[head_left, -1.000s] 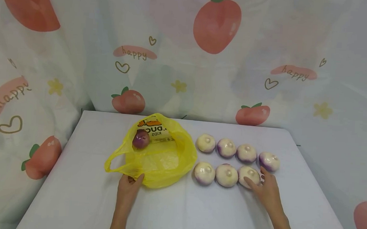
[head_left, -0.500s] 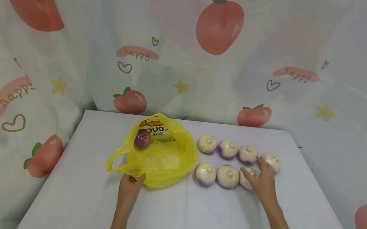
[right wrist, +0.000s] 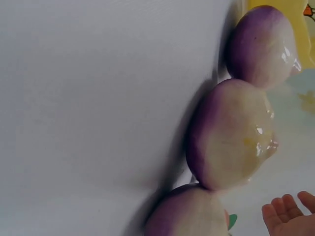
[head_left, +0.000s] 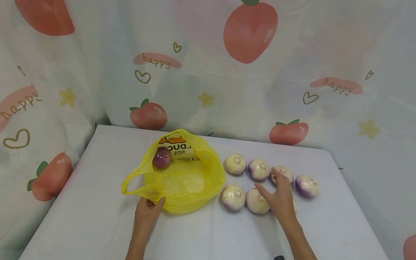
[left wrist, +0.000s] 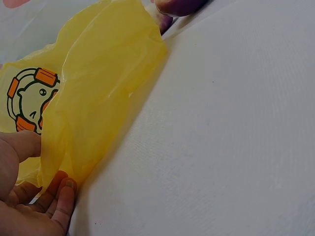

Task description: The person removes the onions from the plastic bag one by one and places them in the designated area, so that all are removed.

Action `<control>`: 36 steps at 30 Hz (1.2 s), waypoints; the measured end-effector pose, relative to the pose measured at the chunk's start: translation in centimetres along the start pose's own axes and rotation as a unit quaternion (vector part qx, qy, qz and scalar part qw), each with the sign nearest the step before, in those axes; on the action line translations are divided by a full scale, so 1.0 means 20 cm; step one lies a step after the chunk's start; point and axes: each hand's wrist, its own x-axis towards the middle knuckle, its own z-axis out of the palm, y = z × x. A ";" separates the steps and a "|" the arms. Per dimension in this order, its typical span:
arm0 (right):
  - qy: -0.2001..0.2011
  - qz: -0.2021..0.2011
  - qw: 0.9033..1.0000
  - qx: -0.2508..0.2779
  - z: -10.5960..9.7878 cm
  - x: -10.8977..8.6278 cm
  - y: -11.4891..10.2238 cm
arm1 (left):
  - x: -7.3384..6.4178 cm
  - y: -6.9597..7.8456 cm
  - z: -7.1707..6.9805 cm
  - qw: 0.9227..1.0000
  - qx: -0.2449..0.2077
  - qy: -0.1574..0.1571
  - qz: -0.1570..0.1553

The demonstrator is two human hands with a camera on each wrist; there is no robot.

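Note:
My left hand (head_left: 147,217) pinches the near rim of a yellow plastic bag (head_left: 190,205) between thumb and fingers. The bag lies with its mouth open towards me; a purple round vegetable (head_left: 162,158) is inside at the left. To the right sit two rows of glossy white-and-purple turnips. My right hand (head_left: 282,202) hovers over them with fingers spread, holding nothing, and overlaps the middle near-row turnip (head_left: 257,200) and a far-row turnip (head_left: 285,174). It mostly hides the right near-row turnip (head_left: 294,206). In the right wrist view my fingers (right wrist: 281,210) are beside a large turnip (right wrist: 229,135).
Another turnip (head_left: 233,198) stands nearest the bag in the near row. The rightmost turnip (head_left: 307,186) ends the far row. All rest on a white-covered table (head_left: 202,243), with a printed strawberry curtain (head_left: 210,79) hanging behind it.
My right hand has moved left, from over the right end of the rows to above the middle turnips. My left hand keeps its pinch on the bag rim.

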 end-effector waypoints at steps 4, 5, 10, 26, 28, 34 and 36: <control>-0.005 -0.020 0.999 0.027 0.04 0.02 -0.04 | 0.00 0.00 0.00 1.000 0.004 0.003 0.001; -0.007 -0.021 0.999 0.029 0.05 0.03 -0.06 | 0.00 0.00 0.00 1.000 0.005 0.003 0.001; -0.023 -0.013 0.999 0.026 0.09 0.05 -0.11 | 0.00 0.00 0.00 1.000 0.006 0.004 0.001; -0.068 -0.018 0.996 0.063 0.20 0.10 -0.27 | -0.02 0.01 0.00 1.000 0.007 0.001 0.008; -0.068 -0.026 0.996 0.061 0.22 0.11 -0.28 | -0.02 0.01 0.00 1.000 0.002 -0.001 0.007; -0.085 -0.018 0.995 0.057 0.27 0.13 -0.31 | -0.01 0.00 0.00 1.000 0.000 -0.004 0.006; -0.093 -0.022 0.994 0.054 0.29 0.14 -0.33 | -0.01 0.00 0.00 1.000 0.001 -0.003 0.007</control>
